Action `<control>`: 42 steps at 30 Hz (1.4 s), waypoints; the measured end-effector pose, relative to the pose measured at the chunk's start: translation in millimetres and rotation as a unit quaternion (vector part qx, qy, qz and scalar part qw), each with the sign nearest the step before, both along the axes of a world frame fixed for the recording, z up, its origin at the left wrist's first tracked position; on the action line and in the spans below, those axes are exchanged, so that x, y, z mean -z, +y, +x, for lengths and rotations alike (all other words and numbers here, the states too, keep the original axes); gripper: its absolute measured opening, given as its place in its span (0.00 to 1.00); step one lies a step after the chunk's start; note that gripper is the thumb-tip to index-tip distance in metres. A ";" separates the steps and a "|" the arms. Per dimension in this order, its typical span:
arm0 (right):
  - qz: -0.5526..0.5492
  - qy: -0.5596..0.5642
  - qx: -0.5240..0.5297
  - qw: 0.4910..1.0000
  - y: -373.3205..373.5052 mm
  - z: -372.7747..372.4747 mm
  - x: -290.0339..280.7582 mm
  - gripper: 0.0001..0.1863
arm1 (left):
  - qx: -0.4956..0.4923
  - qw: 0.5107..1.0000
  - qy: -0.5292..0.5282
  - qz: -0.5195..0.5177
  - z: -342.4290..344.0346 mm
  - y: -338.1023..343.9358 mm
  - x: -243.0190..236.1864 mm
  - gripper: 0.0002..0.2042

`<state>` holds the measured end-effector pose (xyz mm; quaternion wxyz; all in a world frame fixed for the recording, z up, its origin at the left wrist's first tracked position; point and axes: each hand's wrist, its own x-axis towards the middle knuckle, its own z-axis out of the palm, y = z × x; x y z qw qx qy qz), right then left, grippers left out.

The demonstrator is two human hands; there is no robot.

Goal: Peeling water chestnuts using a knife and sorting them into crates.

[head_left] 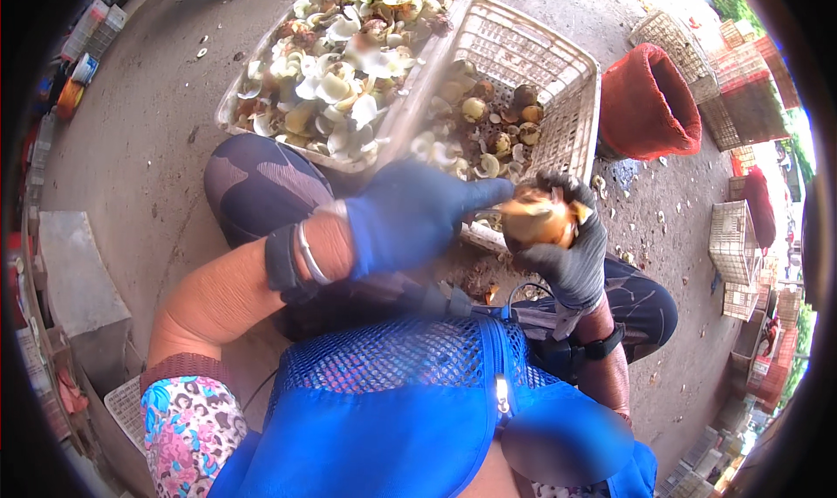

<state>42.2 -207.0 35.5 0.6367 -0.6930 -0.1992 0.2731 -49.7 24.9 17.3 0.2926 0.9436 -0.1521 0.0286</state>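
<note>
My right hand (571, 254), in a dark grey knit glove, is wrapped round a golden-brown onion (539, 217) with loose, peeling skin. My left hand (418, 212), in a blue glove, reaches across from the left, one finger stretched up to the onion's near side. Motion smears it, and whether it holds a tool is hidden. Just beyond my hands, a pale plastic crate (523, 49) holds several brown onions (475, 109) and scraps. Beside it on the left, a second crate (228, 106) is heaped with white and yellowish onion peelings (336, 88).
A red woven basket-like container (641, 106) stands right of the crates. Stacked crates (741, 106) line the far right; a grey board (80, 271) leans at the left. Peel scraps lie on the dirt floor (148, 149). My bent legs (641, 306) flank the near side.
</note>
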 end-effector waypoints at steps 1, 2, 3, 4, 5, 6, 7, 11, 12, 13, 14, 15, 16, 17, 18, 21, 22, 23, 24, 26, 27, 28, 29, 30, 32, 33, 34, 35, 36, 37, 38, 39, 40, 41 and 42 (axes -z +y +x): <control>-0.013 -0.045 -0.040 0.998 -3.4 -0.1 0.5 0.47 | -0.002 1.000 0.001 -0.004 -0.4 2.2 -0.7 0.37; -0.026 -0.091 -0.079 0.992 -6.7 0.1 0.4 0.47 | 0.014 0.999 0.034 -0.028 -0.4 3.9 -0.9 0.35; -0.053 -0.019 -0.089 0.994 -6.5 2.7 -4.9 0.44 | 0.030 0.996 0.067 -0.049 -0.6 5.0 -4.0 0.34; -0.054 -0.018 -0.088 0.995 -5.7 2.8 -4.3 0.44 | 0.031 0.996 0.068 -0.050 -2.3 3.9 -7.9 0.34; -0.053 0.038 -0.072 0.995 -5.0 2.3 -3.5 0.41 | 0.017 0.996 0.081 -0.010 -5.2 1.0 -13.1 0.33; -0.048 0.090 -0.055 0.993 -1.2 4.1 -3.7 0.38 | 0.004 0.995 0.091 0.033 -6.4 0.0 -18.3 0.32; -0.023 0.154 0.002 0.988 2.3 6.6 4.9 0.37 | 0.008 0.996 0.087 0.035 -10.2 -2.8 -11.9 0.32; -0.018 0.120 0.020 0.992 1.8 10.5 8.6 0.34 | -0.098 0.988 -0.102 -0.068 -6.1 -21.2 14.1 0.25; -0.020 0.130 0.019 0.991 5.1 6.8 5.9 0.34 | -0.113 0.978 -0.135 -0.110 0.6 -29.8 13.9 0.23; -0.021 0.139 0.016 0.990 10.0 3.3 4.5 0.34 | -0.116 0.978 -0.134 -0.107 6.5 -36.1 8.3 0.23; 0.005 0.130 0.029 0.991 16.8 -4.8 5.3 0.36 | -0.131 0.980 -0.106 -0.107 12.2 -41.6 1.2 0.19; -0.032 0.118 -0.029 0.992 11.7 -0.7 7.4 0.41 | -0.144 0.980 -0.079 -0.109 16.0 -42.9 -2.8 0.16; -0.068 0.105 -0.086 0.988 5.4 5.0 10.3 0.46 | -0.145 0.980 -0.080 -0.108 18.5 -39.9 5.5 0.16; -0.067 0.104 -0.087 0.988 4.1 8.2 11.3 0.46 | -0.135 0.977 -0.076 -0.147 21.6 -36.2 20.9 0.14; 0.005 0.172 -0.070 0.983 2.9 12.9 13.1 0.46 | -0.121 0.973 -0.072 -0.185 24.5 -33.0 17.7 0.11; 0.170 0.221 0.001 0.960 5.6 16.8 26.1 0.43 | -0.192 0.839 0.097 -0.499 16.8 -32.1 1.3 0.10; 0.184 0.198 0.037 0.962 5.2 16.4 29.6 0.43 | -0.185 0.842 0.097 -0.498 18.8 -35.3 0.2 0.10; 0.164 0.102 0.045 0.980 5.3 15.2 37.3 0.40 | -0.189 0.845 0.059 -0.497 21.5 -38.7 -0.3 0.10; 0.169 0.103 0.046 0.979 11.0 9.8 33.6 0.40 | -0.198 0.847 0.020 -0.493 22.1 -40.0 0.7 0.09; 0.075 0.002 0.109 0.991 19.8 0.1 19.6 0.37 | -0.175 0.893 -0.045 -0.413 22.1 -39.3 6.7 0.07; 0.097 -0.002 0.105 0.990 17.0 1.8 20.9 0.32 | -0.142 0.925 -0.112 -0.334 24.0 -38.6 7.0 0.06; 0.099 -0.004 0.113 0.989 11.0 8.0 24.3 0.32 | -0.134 0.926 -0.111 -0.334 24.8 -33.8 6.3 0.06; 0.168 0.113 0.106 0.974 2.0 17.3 28.8 0.35 | -0.105 0.948 -0.169 -0.249 24.4 -24.7 3.7 0.06; 0.236 0.228 0.090 0.940 -3.0 22.7 31.4 0.37 | -0.079 0.958 -0.227 -0.160 21.8 -15.6 -1.3 0.06; 0.319 0.280 0.139 0.895 -19.0 28.5 37.8 0.33 | -0.080 0.966 -0.176 -0.171 24.2 -3.9 -16.8 0.08; 0.324 0.304 0.145 0.884 -20.1 30.6 32.1 0.34 | -0.162 0.939 -0.087 -0.291 24.1 3.3 -6.2 0.10; 0.328 0.325 0.158 0.873 -25.2 32.5 25.6 0.34 | -0.232 0.884 0.007 -0.406 31.3 6.3 4.3 0.12; 0.328 0.320 0.164 0.874 -31.5 35.2 29.6 0.34 | -0.252 0.959 -0.009 -0.127 39.9 11.9 11.1 0.18; 0.383 0.386 0.121 0.831 -33.9 38.9 37.5 0.34 | -0.248 0.960 -0.010 -0.127 41.9 7.1 10.6 0.18; 0.433 0.447 0.074 0.779 -36.1 41.8 42.5 0.35 | -0.212 0.969 -0.071 -0.106 42.0 -1.7 9.9 0.20; 0.434 0.445 0.075 0.780 -39.3 44.0 44.2 0.35 | -0.176 0.972 -0.132 -0.084 42.8 -10.9 8.8 0.21; 0.423 0.440 0.082 0.788 -38.2 41.9 41.9 0.30 | -0.162 0.979 -0.100 -0.071 42.7 -20.2 2.6 0.21; 0.410 0.435 0.088 0.797 -36.6 39.8 38.5 0.25 | -0.163 0.979 -0.099 -0.072 43.9 -28.4 -1.1 0.21; 0.409 0.436 0.087 0.797 -32.4 35.8 33.7 0.25 | -0.111 0.983 -0.130 -0.068 45.3 -35.7 -4.0 0.22; 0.392 0.423 0.124 0.808 -25.9 31.8 27.1 0.25 | -0.060 0.983 -0.164 -0.062 46.6 -39.9 -6.4 0.23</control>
